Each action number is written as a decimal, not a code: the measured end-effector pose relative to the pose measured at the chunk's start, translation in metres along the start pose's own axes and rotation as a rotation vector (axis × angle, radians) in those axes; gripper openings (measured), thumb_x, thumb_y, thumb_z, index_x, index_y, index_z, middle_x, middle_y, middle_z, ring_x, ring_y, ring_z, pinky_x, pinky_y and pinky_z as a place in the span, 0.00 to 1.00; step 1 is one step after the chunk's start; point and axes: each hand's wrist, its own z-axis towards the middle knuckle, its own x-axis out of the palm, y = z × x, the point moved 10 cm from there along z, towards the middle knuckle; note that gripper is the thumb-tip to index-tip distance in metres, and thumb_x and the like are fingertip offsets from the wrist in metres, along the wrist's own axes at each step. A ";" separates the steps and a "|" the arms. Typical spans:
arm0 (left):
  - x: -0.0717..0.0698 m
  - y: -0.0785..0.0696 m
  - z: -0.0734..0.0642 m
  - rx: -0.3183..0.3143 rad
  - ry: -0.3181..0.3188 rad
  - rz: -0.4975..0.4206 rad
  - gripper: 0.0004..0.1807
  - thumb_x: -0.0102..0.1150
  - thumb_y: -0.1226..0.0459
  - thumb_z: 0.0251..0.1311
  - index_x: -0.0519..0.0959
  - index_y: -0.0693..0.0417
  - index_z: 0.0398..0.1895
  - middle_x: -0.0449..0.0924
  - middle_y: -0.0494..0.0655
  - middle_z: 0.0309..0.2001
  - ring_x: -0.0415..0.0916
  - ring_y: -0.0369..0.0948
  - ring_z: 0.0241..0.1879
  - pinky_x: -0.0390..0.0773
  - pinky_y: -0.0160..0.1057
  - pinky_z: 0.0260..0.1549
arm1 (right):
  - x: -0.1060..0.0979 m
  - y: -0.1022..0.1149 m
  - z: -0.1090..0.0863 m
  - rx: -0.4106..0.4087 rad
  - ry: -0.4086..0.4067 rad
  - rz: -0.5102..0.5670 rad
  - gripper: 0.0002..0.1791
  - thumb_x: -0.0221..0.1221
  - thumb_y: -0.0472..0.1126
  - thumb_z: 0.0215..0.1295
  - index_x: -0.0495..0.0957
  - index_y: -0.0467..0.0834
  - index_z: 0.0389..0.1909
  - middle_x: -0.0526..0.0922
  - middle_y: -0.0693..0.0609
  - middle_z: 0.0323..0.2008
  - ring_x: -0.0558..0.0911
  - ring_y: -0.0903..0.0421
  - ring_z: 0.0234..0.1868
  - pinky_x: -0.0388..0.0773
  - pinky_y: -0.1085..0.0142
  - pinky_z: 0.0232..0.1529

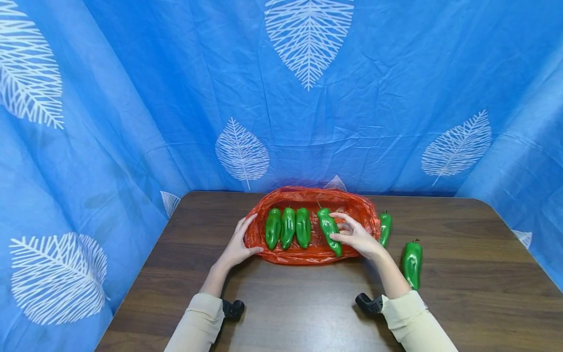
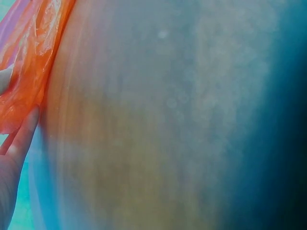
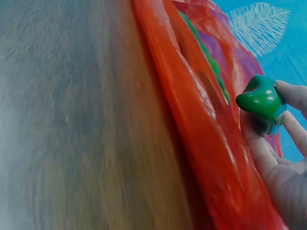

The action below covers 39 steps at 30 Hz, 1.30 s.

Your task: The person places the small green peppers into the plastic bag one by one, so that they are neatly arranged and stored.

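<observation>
In the head view, three green peppers point(image 1: 288, 228) lie side by side in the left half of an orange-red plastic bag point(image 1: 299, 256), whose mouth is spread wide with a rolled rim. My right hand point(image 1: 357, 239) pinches another green pepper point(image 1: 328, 230) between thumb and fingers, over the bag's right half. The right wrist view shows that pepper's point(image 3: 261, 100) tip above the rim. At the bag's left end, my left hand point(image 1: 237, 248) rests with thumb and fingers spread along the rim. In the left wrist view, its thumb point(image 2: 24, 136) lies straight against the plastic.
To the right of the bag, one green pepper point(image 1: 385, 227) lies partly hidden by the rim. Another pepper point(image 1: 412, 264) lies nearer, beside the right forearm. The wooden table point(image 1: 290, 303) ends at a blue curtain point(image 1: 374, 98) with white leaf prints.
</observation>
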 end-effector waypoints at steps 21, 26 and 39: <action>0.000 -0.002 0.000 0.030 0.008 -0.005 0.50 0.72 0.67 0.39 0.56 0.51 0.68 0.50 0.60 0.65 0.50 0.57 0.64 0.57 0.59 0.58 | 0.011 -0.016 0.035 0.073 -0.090 -0.048 0.32 0.60 0.37 0.58 0.61 0.42 0.63 0.67 0.36 0.51 0.72 0.49 0.45 0.75 0.64 0.38; 0.000 0.000 0.000 0.017 0.009 -0.006 0.50 0.72 0.67 0.39 0.56 0.50 0.68 0.49 0.59 0.66 0.50 0.57 0.65 0.57 0.59 0.58 | 0.013 -0.013 0.038 0.044 -0.121 -0.081 0.32 0.60 0.36 0.58 0.60 0.40 0.63 0.65 0.34 0.55 0.71 0.46 0.47 0.74 0.64 0.37; 0.001 0.000 -0.001 0.000 0.019 -0.013 0.50 0.72 0.67 0.39 0.56 0.49 0.69 0.48 0.59 0.66 0.48 0.56 0.65 0.56 0.59 0.59 | 0.014 -0.014 0.042 0.044 -0.189 -0.200 0.32 0.61 0.37 0.57 0.62 0.40 0.63 0.69 0.35 0.50 0.72 0.43 0.47 0.74 0.59 0.40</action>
